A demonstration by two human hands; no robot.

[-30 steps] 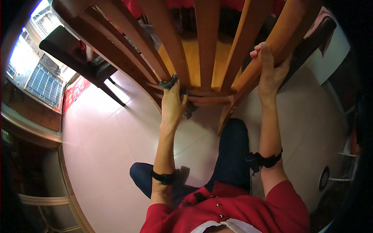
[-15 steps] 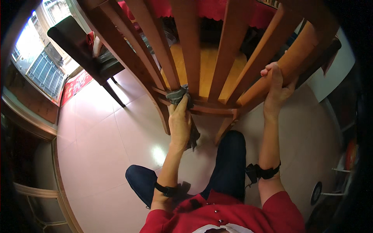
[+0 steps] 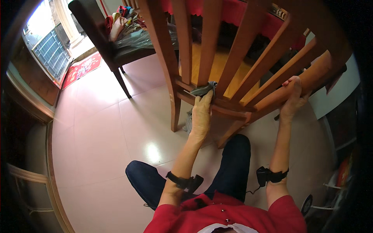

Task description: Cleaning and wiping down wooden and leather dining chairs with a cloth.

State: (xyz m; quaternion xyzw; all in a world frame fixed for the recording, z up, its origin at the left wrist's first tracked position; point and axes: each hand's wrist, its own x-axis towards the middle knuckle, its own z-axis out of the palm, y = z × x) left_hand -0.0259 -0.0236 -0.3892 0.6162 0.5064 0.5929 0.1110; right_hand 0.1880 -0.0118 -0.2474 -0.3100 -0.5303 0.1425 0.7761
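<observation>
A wooden chair [image 3: 211, 42] with a slatted back stands in front of me, its lighter seat [image 3: 233, 73] showing between the slats. My left hand [image 3: 202, 114] is closed on a grey cloth [image 3: 203, 90], pressing it against the lower crossbar at the foot of the slats. A loose end of the cloth hangs below, partly behind that hand. On the right, my right hand [image 3: 294, 101] is wrapped round the chair's right side post [image 3: 312, 77], the thumb on the near side and other fingers partly hidden behind the wood.
A dark chair [image 3: 99, 37] with a pile of mixed items [image 3: 126, 23] on it stands to the left. Beyond lie a red mat [image 3: 82, 70] and a doorway. A red tablecloth [image 3: 233, 13] hangs behind the wooden chair. Pale tiles [image 3: 97, 143] cover the floor.
The wooden chair sits further right in view, as do both hands. My left hand with the cloth has moved right along the crossbar; my right hand keeps its grip on the post.
</observation>
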